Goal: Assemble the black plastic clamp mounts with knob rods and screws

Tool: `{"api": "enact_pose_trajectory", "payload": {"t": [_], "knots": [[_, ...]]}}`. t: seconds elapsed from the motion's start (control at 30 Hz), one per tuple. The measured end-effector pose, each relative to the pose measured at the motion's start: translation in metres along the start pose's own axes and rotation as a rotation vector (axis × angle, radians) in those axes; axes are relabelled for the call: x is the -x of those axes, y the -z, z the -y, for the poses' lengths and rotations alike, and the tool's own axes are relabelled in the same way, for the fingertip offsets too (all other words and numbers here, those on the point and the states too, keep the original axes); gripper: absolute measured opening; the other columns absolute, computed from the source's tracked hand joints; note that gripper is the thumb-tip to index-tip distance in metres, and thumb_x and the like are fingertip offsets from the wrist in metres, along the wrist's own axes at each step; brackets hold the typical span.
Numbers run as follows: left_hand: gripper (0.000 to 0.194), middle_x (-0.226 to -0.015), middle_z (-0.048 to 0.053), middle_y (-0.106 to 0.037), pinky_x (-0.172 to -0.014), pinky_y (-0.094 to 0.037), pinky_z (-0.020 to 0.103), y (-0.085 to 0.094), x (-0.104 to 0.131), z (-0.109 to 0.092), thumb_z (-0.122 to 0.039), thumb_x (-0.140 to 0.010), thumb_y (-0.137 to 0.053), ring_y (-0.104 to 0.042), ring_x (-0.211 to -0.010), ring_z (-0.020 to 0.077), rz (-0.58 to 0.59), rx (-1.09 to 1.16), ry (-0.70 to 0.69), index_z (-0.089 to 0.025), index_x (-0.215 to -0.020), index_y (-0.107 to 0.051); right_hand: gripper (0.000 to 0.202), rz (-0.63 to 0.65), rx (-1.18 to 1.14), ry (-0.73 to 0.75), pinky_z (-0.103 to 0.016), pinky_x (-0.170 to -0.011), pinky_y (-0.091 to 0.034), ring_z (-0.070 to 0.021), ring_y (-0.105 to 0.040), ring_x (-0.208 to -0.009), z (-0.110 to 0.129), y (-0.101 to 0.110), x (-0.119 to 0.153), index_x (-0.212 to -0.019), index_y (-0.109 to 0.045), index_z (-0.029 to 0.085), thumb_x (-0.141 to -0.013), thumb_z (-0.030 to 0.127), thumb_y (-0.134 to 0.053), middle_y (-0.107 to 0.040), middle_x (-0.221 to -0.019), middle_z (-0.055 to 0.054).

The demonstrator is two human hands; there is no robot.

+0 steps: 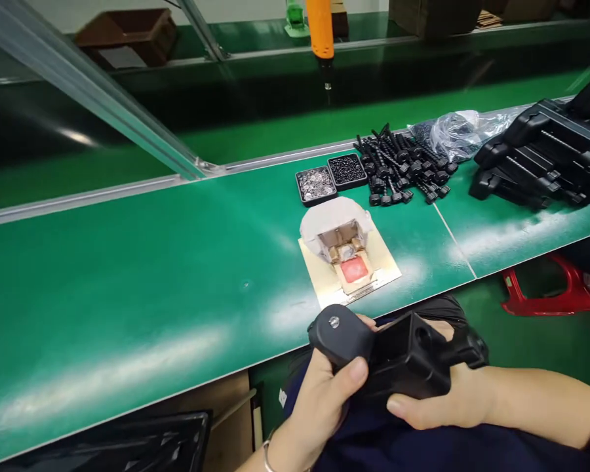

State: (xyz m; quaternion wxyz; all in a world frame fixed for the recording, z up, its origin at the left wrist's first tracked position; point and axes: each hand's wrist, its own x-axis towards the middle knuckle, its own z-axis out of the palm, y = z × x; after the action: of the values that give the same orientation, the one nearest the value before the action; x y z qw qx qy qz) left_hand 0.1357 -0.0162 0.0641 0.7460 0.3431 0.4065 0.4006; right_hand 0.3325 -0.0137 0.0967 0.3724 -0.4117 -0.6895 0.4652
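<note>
1. Clamps the fingers of the left hand around a dark rounded cap, on the near side of the white fixture; presses the thumb against the cap, with most of the other fingers hidden behind.
2. Clamps the fingers of the right hand around an open-ended black housing, nearer than the fixture and to its right; lays the thumb along the lower edge, with the other fingers mostly hidden on the far side.
3. Holds cap and housing side by side, both nearer than the fixture; cannot tell whether joined or only touching.
4. Wears a metal bracelet on the left wrist, nearer than the fixture and to its left.
5. Shows, under the fixture, a pale board on the green table, and, at the fixture's near end, a red pad.
6. Shows, just beyond the fixture, a tray of silver-coloured bits and, right beside it, a tray of tiny black bits.
7. Shows, beyond the fixture and to its right, a heap of black knobbed rods; farther right, a clear plastic bag and stacked black parts.
8. Shows, farther beyond the fixture and higher, a hanging orange driver.
9. Shows, left of the fixture and beyond it, a slanting metal bar and a brown bin.
</note>
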Motion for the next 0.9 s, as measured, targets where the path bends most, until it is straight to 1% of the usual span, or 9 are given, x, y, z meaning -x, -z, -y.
{"api": "enact_pose_trajectory", "payload": {"t": [0.07,0.13,0.23,0.3,0.4,0.6,0.8,0.83,0.9], "knots": [[0.047,-0.105,0.007,-0.071,-0.096,-0.052,0.042,0.004,-0.004,0.003,-0.053,-0.077,-0.078,-0.067,-0.102,0.0295,0.077,0.096,0.014,-0.025,-0.113,-0.067,0.023,-0.023,0.052,0.095,-0.026,-0.073,-0.061,-0.0178,-0.068,-0.075,-0.003,-0.006,-0.001,-0.087,-0.058,0.02,-0.077,0.037,-0.069,-0.067,-0.078,-0.001],[0.046,-0.104,0.009,-0.071,-0.1,-0.05,0.045,0.005,-0.006,0.003,-0.05,-0.076,-0.077,-0.066,-0.106,0.0319,0.141,0.135,0.001,-0.022,-0.111,-0.067,0.035,-0.086,0.104,0.204,-0.026,-0.076,-0.062,-0.0199,-0.071,-0.083,-0.007,-0.013,-0.002,-0.101,-0.059,0.02,-0.072,0.035,-0.071,-0.069,-0.087,-0.002],[0.042,-0.106,0.011,-0.07,-0.106,-0.046,0.048,0.008,-0.005,0.004,-0.046,-0.078,-0.073,-0.063,-0.113,0.0348,0.15,0.134,-0.041,-0.018,-0.109,-0.068,0.063,-0.172,0.065,0.253,-0.027,-0.078,-0.062,-0.0207,-0.072,-0.088,-0.015,-0.022,-0.001,-0.128,-0.052,0.022,-0.069,0.035,-0.071,-0.07,-0.098,-0.004],[0.039,-0.107,0.011,-0.069,-0.108,-0.044,0.049,0.011,-0.005,0.006,-0.043,-0.077,-0.071,-0.062,-0.115,0.0352,0.126,0.132,-0.059,-0.018,-0.108,-0.068,0.07,-0.176,0.041,0.238,-0.028,-0.083,-0.061,-0.0219,-0.072,-0.093,-0.019,-0.026,0.001,-0.134,-0.05,0.023,-0.069,0.035,-0.071,-0.07,-0.098,-0.004],[0.038,-0.107,0.011,-0.067,-0.109,-0.043,0.05,0.012,-0.006,0.007,-0.039,-0.074,-0.072,-0.06,-0.117,0.0355,0.107,0.17,-0.068,-0.018,-0.106,-0.068,0.07,-0.149,0.035,0.219,-0.029,-0.085,-0.061,-0.0233,-0.071,-0.098,-0.022,-0.026,0.004,-0.136,-0.051,0.02,-0.07,0.035,-0.07,-0.07,-0.101,-0.006],[0.044,-0.103,0.008,-0.061,-0.107,-0.045,0.051,0.01,-0.015,0.005,-0.034,-0.062,-0.078,-0.056,-0.116,0.0355,0.07,0.219,-0.088,-0.022,-0.103,-0.067,0.07,-0.121,0.029,0.253,-0.031,-0.084,-0.06,-0.0212,-0.071,-0.09,-0.025,-0.022,0.006,-0.138,-0.05,0.017,-0.076,0.038,-0.074,-0.069,-0.106,-0.011],[0.049,-0.105,0.006,-0.055,-0.104,-0.047,0.044,0.018,-0.013,0.01,-0.039,-0.064,-0.078,-0.053,-0.115,0.0317,0.119,0.174,-0.148,-0.023,-0.108,-0.064,0.068,-0.125,0.027,0.325,-0.029,-0.075,-0.059,-0.02,-0.069,-0.084,-0.025,-0.018,0.003,-0.138,-0.051,0.014,-0.078,0.038,-0.072,-0.067,-0.098,-0.01],[0.049,-0.107,0.006,-0.055,-0.104,-0.047,0.043,0.017,-0.011,0.007,-0.039,-0.067,-0.078,-0.053,-0.115,0.0308,0.111,0.144,-0.161,-0.023,-0.11,-0.063,0.064,-0.128,-0.015,0.289,-0.029,-0.077,-0.059,-0.0199,-0.069,-0.085,-0.023,-0.016,0.002,-0.134,-0.054,0.015,-0.078,0.036,-0.074,-0.068,-0.098,-0.01],[0.049,-0.112,0.008,-0.058,-0.102,-0.049,0.043,0.012,-0.005,-0.002,-0.041,-0.075,-0.076,-0.057,-0.113,0.0299,0.117,0.036,-0.17,-0.023,-0.118,-0.062,0.046,-0.074,-0.222,0.125,-0.03,-0.082,-0.059,-0.02,-0.07,-0.087,-0.018,-0.011,-0.001,-0.12,-0.063,0.017,-0.079,0.033,-0.075,-0.069,-0.097,-0.008]]}}
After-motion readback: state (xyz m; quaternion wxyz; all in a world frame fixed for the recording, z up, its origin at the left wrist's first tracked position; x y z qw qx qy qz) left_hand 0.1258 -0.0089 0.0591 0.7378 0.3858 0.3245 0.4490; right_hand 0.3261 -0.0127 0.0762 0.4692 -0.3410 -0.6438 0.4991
